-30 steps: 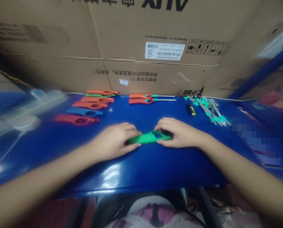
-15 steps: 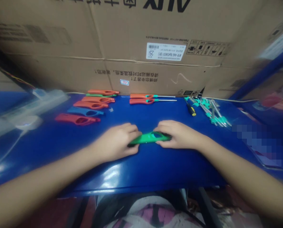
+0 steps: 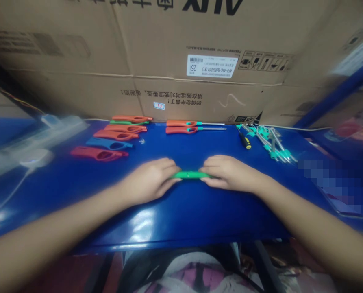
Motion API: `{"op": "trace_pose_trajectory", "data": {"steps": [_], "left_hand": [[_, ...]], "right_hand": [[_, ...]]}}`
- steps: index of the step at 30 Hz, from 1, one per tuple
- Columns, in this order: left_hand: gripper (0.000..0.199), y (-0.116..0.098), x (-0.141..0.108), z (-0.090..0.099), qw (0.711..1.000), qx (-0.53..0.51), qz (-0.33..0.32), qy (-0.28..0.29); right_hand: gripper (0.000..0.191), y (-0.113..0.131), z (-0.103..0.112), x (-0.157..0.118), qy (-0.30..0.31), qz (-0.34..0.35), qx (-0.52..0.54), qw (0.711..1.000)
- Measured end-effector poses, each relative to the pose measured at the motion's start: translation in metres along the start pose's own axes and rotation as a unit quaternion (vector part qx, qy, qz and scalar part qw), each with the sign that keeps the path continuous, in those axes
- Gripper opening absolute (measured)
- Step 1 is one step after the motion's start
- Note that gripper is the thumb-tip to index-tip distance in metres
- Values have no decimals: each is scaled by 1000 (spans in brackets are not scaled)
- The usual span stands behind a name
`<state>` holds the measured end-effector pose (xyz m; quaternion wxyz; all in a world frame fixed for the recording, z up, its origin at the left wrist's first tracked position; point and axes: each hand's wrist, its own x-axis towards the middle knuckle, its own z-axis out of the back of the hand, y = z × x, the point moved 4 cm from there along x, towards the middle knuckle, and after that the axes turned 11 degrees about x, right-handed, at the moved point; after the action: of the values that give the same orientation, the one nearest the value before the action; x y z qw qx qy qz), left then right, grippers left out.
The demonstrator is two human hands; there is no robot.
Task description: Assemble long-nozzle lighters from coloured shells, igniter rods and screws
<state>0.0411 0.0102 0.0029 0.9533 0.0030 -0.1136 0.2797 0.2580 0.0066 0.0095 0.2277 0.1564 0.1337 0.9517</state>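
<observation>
A green lighter casing [image 3: 190, 175] is held level between my two hands above the blue table, its narrow edge facing me. My left hand [image 3: 153, 179] is closed on its left end, and my right hand [image 3: 225, 173] grips the right end. Both ends of the casing are hidden by fingers. Beyond my left hand lie several loose casings, among them a red one [image 3: 99, 154], a blue one [image 3: 110, 144] and an orange one [image 3: 117, 134]. Two orange-red lighters [image 3: 181, 130] with metal tubes lie straight ahead at the back.
On the right are a yellow-black screwdriver [image 3: 246, 140] and a pile of metal tubes with teal parts [image 3: 272, 144]. A cardboard box [image 3: 166, 53] walls off the back of the blue table [image 3: 169, 219]. A white power strip [image 3: 59, 130] with a cable stands at left.
The green casing has been turned about its length, so its trigger opening no longer shows and its thin edge faces me. My hands stay in nearly the same place.
</observation>
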Motion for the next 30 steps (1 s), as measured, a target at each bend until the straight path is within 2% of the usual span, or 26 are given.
{"op": "trace_pose_trajectory", "data": {"steps": [5, 12, 19, 24, 30], "left_hand": [[29, 2, 1, 0, 999, -32, 4, -8], [27, 13, 4, 3, 992, -107, 30, -62], [24, 7, 1, 8, 991, -99, 6, -92], [24, -4, 0, 4, 992, -84, -5, -91], [26, -11, 1, 1, 994, -92, 23, -63]], "right_hand": [[26, 1, 2, 1, 5, -14, 26, 1000], [23, -6, 15, -5, -10, -65, 45, 997], [24, -2, 14, -1, -56, -19, -11, 998], [27, 17, 6, 7, -99, 21, -41, 994], [26, 24, 3, 9, -74, -17, -102, 992]]}}
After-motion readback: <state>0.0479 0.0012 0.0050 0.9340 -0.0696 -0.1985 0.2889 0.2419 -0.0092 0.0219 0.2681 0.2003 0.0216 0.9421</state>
